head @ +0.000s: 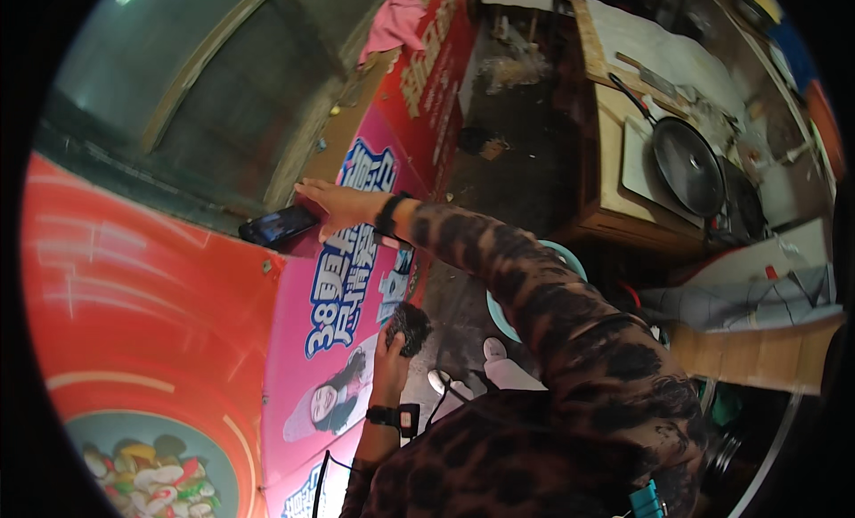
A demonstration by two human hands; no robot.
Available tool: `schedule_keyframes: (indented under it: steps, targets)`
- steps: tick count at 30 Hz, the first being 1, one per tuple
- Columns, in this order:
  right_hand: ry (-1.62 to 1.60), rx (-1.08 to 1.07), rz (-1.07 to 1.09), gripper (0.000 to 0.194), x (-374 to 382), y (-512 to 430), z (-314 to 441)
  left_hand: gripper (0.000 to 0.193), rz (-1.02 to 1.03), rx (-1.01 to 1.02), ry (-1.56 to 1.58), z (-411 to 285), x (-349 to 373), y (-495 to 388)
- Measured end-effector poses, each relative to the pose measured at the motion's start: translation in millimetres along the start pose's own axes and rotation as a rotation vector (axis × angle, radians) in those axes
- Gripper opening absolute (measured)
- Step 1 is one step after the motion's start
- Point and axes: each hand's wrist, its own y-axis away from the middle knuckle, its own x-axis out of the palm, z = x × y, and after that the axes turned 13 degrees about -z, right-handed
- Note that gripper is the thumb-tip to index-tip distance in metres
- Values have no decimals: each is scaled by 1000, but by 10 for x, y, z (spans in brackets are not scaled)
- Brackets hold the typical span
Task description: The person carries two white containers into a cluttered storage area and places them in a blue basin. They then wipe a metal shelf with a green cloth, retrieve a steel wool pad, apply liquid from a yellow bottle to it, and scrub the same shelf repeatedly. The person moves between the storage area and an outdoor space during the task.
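My left hand [391,368] grips a dark, tangled scouring pad [410,328], probably steel wool, in front of the pink printed panel [300,317]. A black strap with a small device circles that wrist. Higher up, my right hand [347,205] stretches to the counter's inner edge, thumb apart from the fingers and nothing seen in it. Just beside its fingertips a black smartphone [277,227] leans at the corner of the counter; whether the hand touches it I cannot tell. My right wrist also wears a black band.
A pink cloth [395,20] drapes over the far counter end. On the right, a wooden table [621,184] holds a black frying pan [688,164] and a cleaver [658,82]. A light-blue basin [497,317] stands on the floor, partly behind my right arm. Plastic bags [511,67] lie farther off.
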Motion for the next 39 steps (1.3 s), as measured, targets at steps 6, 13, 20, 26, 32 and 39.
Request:
schedule_keyframes:
  steps: [6,13,20,26,32,39]
  targets:
    - [-595,752,-262,76,-1087,2002,223,48,289,-136,65,-231,951,-555]
    - [-1293,1077,-749,56,-1196,3591,770,40,689,-476,37,-10,2321,-735]
    - [-1314,796,-1464,41,-1309,4012,1448,42,1063,-673,-228,394,3285,-564]
    - [-1063,235,-1773,38,-1082,4184,2172,43,1306,-619,-643,720,3580,-75]
    - [-884,215,-2240,33,-817,4715,3390,68,1507,-762,-926,1064,3441,741]
    - [286,282,-2537,39,-886,5596,6143,52,1562,-720,-1102,1590,3160,1581]
